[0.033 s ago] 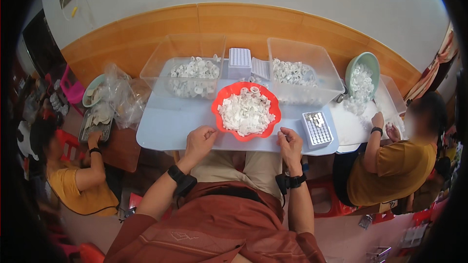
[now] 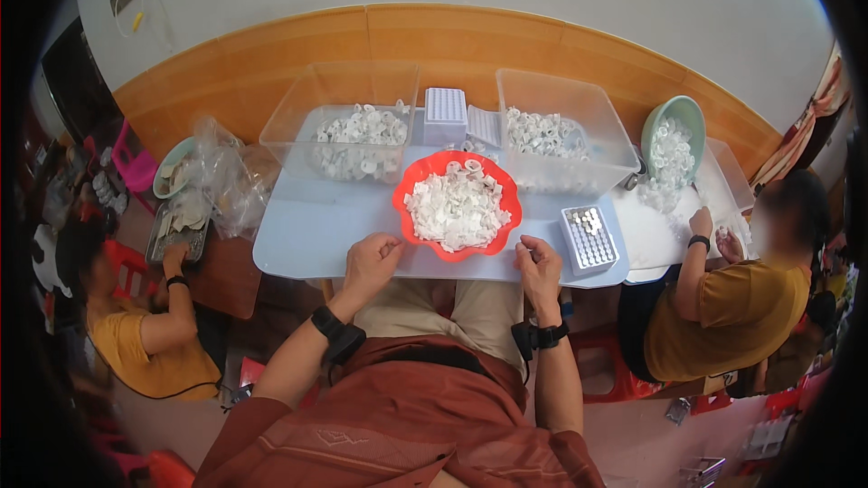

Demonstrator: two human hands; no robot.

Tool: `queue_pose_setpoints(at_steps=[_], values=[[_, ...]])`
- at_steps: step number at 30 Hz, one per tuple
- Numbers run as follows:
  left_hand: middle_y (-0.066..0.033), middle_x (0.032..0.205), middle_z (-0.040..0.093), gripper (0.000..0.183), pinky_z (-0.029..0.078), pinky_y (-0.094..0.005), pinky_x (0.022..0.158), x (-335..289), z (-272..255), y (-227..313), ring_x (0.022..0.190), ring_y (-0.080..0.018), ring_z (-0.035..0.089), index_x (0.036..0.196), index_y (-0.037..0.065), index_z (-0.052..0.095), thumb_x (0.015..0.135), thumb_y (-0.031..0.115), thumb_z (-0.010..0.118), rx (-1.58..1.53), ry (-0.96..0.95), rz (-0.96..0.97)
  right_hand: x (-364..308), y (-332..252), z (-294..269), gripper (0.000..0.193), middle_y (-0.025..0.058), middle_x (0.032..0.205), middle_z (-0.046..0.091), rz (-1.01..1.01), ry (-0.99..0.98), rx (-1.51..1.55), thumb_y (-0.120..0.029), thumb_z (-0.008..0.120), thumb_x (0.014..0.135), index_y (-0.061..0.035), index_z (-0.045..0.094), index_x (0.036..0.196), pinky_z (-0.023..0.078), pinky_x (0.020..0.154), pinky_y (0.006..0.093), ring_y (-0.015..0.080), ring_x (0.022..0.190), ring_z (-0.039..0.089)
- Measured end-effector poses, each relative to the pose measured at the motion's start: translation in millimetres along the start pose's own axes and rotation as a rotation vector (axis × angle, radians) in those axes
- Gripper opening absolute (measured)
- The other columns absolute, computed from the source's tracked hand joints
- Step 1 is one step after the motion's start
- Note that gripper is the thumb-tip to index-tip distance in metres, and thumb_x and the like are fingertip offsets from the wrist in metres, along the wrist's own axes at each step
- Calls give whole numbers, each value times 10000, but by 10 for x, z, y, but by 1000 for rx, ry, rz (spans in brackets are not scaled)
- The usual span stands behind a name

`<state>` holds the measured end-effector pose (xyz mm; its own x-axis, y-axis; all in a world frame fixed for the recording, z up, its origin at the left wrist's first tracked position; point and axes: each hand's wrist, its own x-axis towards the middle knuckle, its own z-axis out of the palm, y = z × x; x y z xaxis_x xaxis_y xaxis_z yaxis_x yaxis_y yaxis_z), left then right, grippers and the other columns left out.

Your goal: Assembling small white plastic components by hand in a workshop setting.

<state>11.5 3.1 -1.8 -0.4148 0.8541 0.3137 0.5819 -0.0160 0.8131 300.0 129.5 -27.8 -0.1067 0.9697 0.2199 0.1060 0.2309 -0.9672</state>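
Note:
A red bowl [image 2: 407, 228] with a scalloped rim stands near the front edge of the light blue table, heaped with small white pieces [image 2: 457, 208]. My left hand [image 2: 372, 262] rests at the table edge to the left of the bowl, its fingers curled in. On the bowl's other side, my right hand [image 2: 540, 268] is also closed, thumb and index finger close together. Neither hand visibly touches the bowl. Whatever the curled fingers may hold is hidden. A white rack [image 2: 589, 253] with rows of round slots, some filled with silvery discs, sits just right of my right hand.
Two clear bins [image 2: 289, 126] [image 2: 610, 140] with white ring-shaped parts stand at the back. Between them is a stack of white racks [image 2: 445, 113]. A tilted green bowl [image 2: 692, 117] spills clear parts at the right. Co-workers sit left [image 2: 154, 343] and right [image 2: 732, 307].

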Motion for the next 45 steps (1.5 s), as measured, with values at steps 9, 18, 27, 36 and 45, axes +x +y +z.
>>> queue_pose_setpoints(at_steps=[9,18,27,36,45], values=[[68,623,422,159,307,-234,507,-147,3,123,583,-24,346,896,-15,698,927,141,709,-175,-15,-162,5,31,4,244,37,756,674,20,-21,-4,-103,690,935,60,689,1117,477,603,222,67,650,591],[59,694,482,206,350,-198,507,-435,45,283,576,-34,416,1001,49,642,1023,253,622,-1149,-485,-796,-61,-19,-26,209,-4,747,660,47,-22,212,-61,704,924,49,694,1101,474,605,216,56,647,580],[-10,904,630,276,538,-288,736,-529,189,608,829,-126,625,1120,53,625,1055,308,541,-1294,-556,-910,-815,-1085,231,239,57,1024,695,-633,-312,-311,-77,772,790,-58,723,1023,545,757,336,238,892,635],[-8,1099,646,367,522,-331,842,-590,381,624,951,-132,629,1216,112,585,1081,416,429,-1375,-790,-797,-985,-1052,258,376,32,1144,635,-746,-468,-689,-130,723,730,-70,703,1101,505,913,376,276,1082,552],[-30,1096,679,421,568,-349,789,-629,466,745,950,-172,683,1172,115,613,1073,463,397,-1228,-756,-920,-1060,-938,156,362,87,1126,612,-970,-510,-817,-148,622,793,-6,672,1122,418,1098,458,273,1192,537]])
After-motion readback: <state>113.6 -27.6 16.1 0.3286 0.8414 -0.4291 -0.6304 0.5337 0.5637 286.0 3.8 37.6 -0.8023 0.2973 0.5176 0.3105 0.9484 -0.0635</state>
